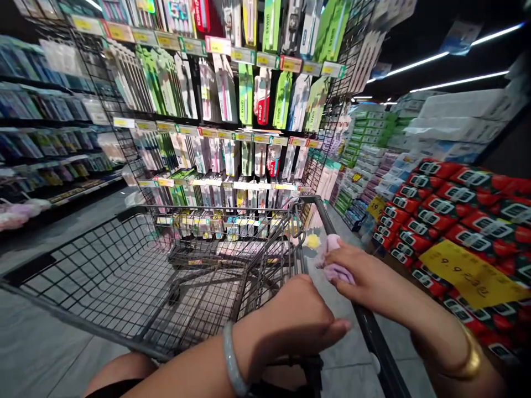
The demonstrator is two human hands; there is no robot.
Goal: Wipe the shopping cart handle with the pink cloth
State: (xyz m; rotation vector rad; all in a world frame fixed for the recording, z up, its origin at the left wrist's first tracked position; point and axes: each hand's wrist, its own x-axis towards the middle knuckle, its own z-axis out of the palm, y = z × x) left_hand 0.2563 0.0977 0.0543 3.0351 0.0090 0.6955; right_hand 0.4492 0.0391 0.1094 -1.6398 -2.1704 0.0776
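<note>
In the head view, a grey-black shopping cart (103, 276) with a wire basket stands before me. My right hand (352, 271) is closed on a lilac cloth (333, 243), which is pressed around the cart's handle bar (375, 337). A gold bracelet circles that wrist. My left hand (301, 312), with a pale bangle on its wrist, is bent over the handle end of the basket. Its fingers curl down out of sight and its thumb sticks out to the right. What those fingers hold, if anything, is hidden.
Beyond the cart stands a wire rack of packaged toothbrushes (244, 94). Red packs (452, 193) are piled at right with a yellow price sign (468, 271). Stocked shelves (41, 119) line the left. Grey floor tiles (29, 331) surround the cart. My knee (124, 370) shows below.
</note>
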